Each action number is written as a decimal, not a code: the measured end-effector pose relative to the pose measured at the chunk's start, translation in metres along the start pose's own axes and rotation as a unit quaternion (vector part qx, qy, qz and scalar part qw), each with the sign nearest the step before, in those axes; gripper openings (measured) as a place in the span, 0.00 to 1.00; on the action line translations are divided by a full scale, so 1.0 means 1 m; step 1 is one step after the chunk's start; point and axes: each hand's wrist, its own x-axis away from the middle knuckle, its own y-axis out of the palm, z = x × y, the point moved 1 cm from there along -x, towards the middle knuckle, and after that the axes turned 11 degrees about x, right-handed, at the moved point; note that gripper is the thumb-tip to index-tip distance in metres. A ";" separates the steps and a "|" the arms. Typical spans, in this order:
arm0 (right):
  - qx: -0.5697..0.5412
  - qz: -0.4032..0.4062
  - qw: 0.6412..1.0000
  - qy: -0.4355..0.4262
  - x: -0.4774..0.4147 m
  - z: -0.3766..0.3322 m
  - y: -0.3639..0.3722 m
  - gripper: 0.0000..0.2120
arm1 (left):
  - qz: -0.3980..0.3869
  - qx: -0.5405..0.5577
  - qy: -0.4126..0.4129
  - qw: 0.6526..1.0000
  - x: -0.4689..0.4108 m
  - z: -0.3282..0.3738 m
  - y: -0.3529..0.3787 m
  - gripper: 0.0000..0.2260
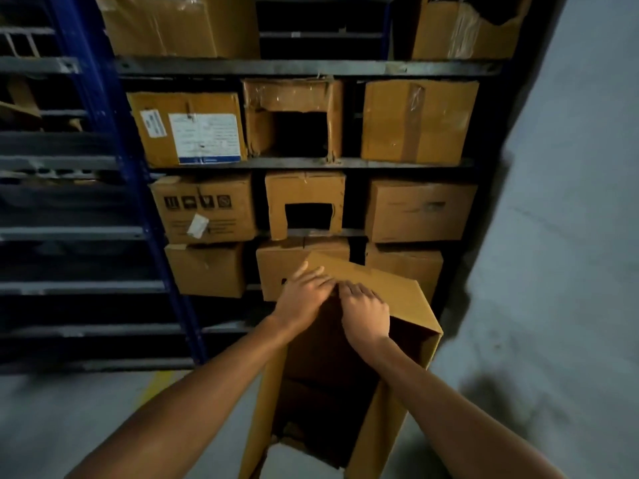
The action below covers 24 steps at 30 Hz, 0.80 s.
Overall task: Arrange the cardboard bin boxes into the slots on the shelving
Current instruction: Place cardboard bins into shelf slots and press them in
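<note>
A long open cardboard bin box [390, 402] stands on end on the floor in front of the shelving [297, 67], its open side facing me. My left hand [304, 295] and my right hand [366, 312] both press on its top flap [373, 281], fingers bent over the flap's edge. Right behind the flap sits another bin box [276, 264] in the low middle slot. Bin boxes with cut-out fronts fill the middle slots above, one [304, 202] over the other [294, 119].
Closed cartons occupy the left [204, 209] and right [418, 209] slots on several shelf levels. A blue upright [114, 140] separates a dark rack on the left. A pale wall [570, 202] closes in on the right. Grey floor lies below.
</note>
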 end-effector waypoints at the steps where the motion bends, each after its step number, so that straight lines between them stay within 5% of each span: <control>1: -0.011 -0.002 1.000 0.004 0.004 -0.001 0.005 0.21 | 0.028 0.006 -0.003 1.000 0.008 -0.004 0.008 0.22; 7: -0.036 -0.009 0.998 0.045 0.017 0.001 0.021 0.22 | 0.105 0.214 -0.190 0.952 0.060 -0.015 0.036 0.40; 10: -0.039 -0.013 0.998 0.049 0.013 0.008 0.024 0.23 | 0.121 0.293 -0.325 0.891 0.081 -0.020 0.044 0.31; 14: -0.047 -0.028 0.998 0.038 0.008 0.007 0.026 0.23 | 0.094 0.269 -0.376 0.882 0.094 -0.024 0.053 0.06; 20: -0.056 0.135 0.989 0.033 0.018 -0.029 0.032 0.18 | 0.117 0.291 -0.423 0.850 0.065 -0.015 0.027 0.05; 22: -0.102 0.117 0.988 -0.003 0.039 -0.051 0.040 0.17 | 0.110 0.283 -0.464 0.832 0.050 -0.021 0.012 0.07; 24: -0.130 0.007 0.991 -0.023 0.062 -0.072 0.048 0.17 | 0.095 0.292 -0.513 0.802 0.037 -0.032 0.001 0.09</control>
